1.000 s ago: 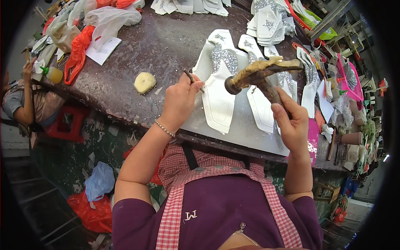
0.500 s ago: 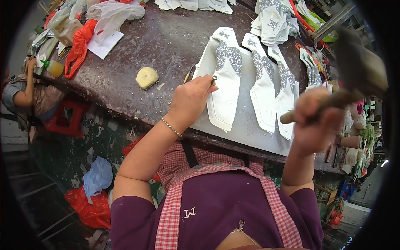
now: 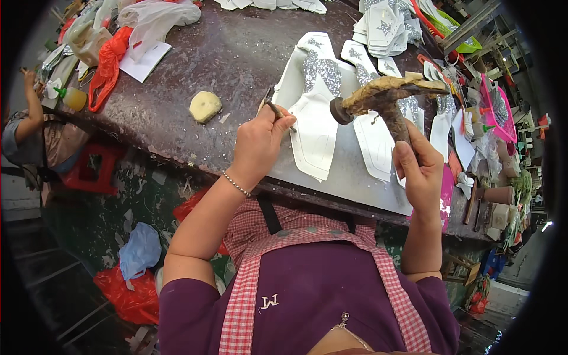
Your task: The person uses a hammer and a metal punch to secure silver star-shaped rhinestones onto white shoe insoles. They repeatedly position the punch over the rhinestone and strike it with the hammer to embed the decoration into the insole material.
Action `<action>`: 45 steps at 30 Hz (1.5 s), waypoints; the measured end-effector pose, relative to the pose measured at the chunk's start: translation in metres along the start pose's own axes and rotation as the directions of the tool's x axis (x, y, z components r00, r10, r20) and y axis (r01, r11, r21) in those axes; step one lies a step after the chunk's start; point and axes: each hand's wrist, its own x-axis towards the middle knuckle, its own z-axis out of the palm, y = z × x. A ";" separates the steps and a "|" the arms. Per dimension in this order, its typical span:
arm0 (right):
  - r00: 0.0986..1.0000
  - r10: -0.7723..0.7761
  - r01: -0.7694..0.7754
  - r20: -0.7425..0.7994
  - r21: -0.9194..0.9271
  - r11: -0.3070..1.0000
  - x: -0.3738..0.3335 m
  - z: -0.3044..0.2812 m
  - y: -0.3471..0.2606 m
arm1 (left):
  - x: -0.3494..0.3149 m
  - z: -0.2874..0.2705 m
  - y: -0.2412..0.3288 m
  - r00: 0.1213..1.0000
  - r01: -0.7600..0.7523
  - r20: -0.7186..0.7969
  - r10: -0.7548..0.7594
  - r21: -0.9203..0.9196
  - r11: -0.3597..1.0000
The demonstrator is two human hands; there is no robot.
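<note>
My left hand (image 3: pixel 259 145) is closed on a thin metal punch (image 3: pixel 273 109), held at a slant, its lower end at the left edge of a white cut-out piece (image 3: pixel 316 133) with a silver glitter band. My right hand (image 3: pixel 421 168) grips the handle of a hammer (image 3: pixel 387 97), whose head is wrapped in worn brown tape. The hammer is raised above the pieces, its round face turned left. Beneath it, a second white piece (image 3: pixel 371 151) is partly hidden, and so is a third. The pieces lie on a pale board (image 3: pixel 349 186).
A yellowish block (image 3: pixel 205 107) sits left on the dark table (image 3: pixel 171 89). Stacked white glitter pieces (image 3: pixel 381 29) stand far right. Plastic bags (image 3: pixel 109 68) and a yellow bottle (image 3: pixel 74 97) lie far left, near another person (image 3: pixel 44 133). A pink basket (image 3: pixel 499 109) is at right.
The hammer has swung from the far right leftward, over the pieces. My left hand has shifted slightly left and down, and more of the punch shows.
</note>
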 end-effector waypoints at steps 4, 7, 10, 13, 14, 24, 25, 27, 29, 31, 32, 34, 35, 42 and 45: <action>1.000 -0.030 0.030 -0.002 0.002 1.000 0.001 0.005 0.001 | 0.001 0.003 -0.001 0.999 -0.045 -0.017 0.046 0.025 0.999; 0.997 -0.072 0.074 -0.026 0.098 0.992 0.005 0.002 -0.017 | 0.002 0.000 0.000 1.000 0.018 0.016 -0.018 -0.001 1.000; 0.974 -0.204 0.224 -0.099 0.268 0.937 0.014 0.000 -0.043 | 0.003 0.005 -0.004 0.998 0.059 0.034 -0.056 -0.072 0.996; 0.952 -0.286 0.303 -0.109 0.208 0.930 0.016 -0.007 -0.055 | 0.003 0.006 -0.002 0.997 0.059 0.056 -0.055 -0.074 0.995; 0.934 -0.330 0.355 -0.138 0.236 0.905 0.017 -0.007 -0.061 | 0.004 0.005 -0.001 0.998 0.032 0.062 -0.030 -0.028 0.999; 0.980 -0.122 0.185 0.157 -0.502 0.845 0.025 0.017 -0.043 | 0.003 0.005 0.005 0.950 -0.308 0.133 0.282 0.252 0.918; 0.968 -0.189 0.248 0.166 -0.497 0.831 0.026 0.013 -0.031 | 0.002 0.004 0.002 0.965 -0.261 0.097 0.244 0.265 0.928; 0.990 -0.114 0.136 0.082 -0.341 0.930 0.017 0.011 -0.018 | 0.002 0.009 0.000 0.983 -0.182 0.054 0.174 0.260 0.948; 0.998 -0.019 0.030 0.061 -0.181 0.983 0.013 0.005 -0.015 | 0.001 0.011 -0.003 0.992 -0.129 0.026 0.126 0.169 0.977; 0.999 -0.014 0.018 0.036 -0.102 0.995 0.011 0.002 -0.018 | 0.000 0.010 -0.002 0.999 -0.048 -0.009 0.048 -0.003 0.999; 1.000 -0.011 0.012 0.022 -0.062 0.998 0.009 -0.001 -0.019 | -0.002 0.008 0.000 1.000 0.004 -0.024 -0.007 -0.131 0.991; 0.998 -0.056 0.055 0.021 0.015 0.998 0.008 -0.003 -0.021 | -0.005 0.002 0.003 0.998 0.061 0.006 -0.061 -0.184 0.981; 0.997 -0.079 0.079 0.018 0.024 0.997 0.009 -0.002 -0.023 | -0.008 -0.002 0.003 0.997 0.064 0.044 -0.060 -0.111 0.992; 0.995 -0.091 0.090 0.033 0.024 0.996 0.007 0.001 -0.021 | -0.011 -0.001 0.003 0.997 0.034 0.074 -0.038 0.048 0.998; 0.983 -0.168 0.176 -0.070 0.129 0.976 0.007 0.000 -0.031 | -0.012 -0.003 0.010 0.995 -0.032 0.096 0.028 0.048 0.998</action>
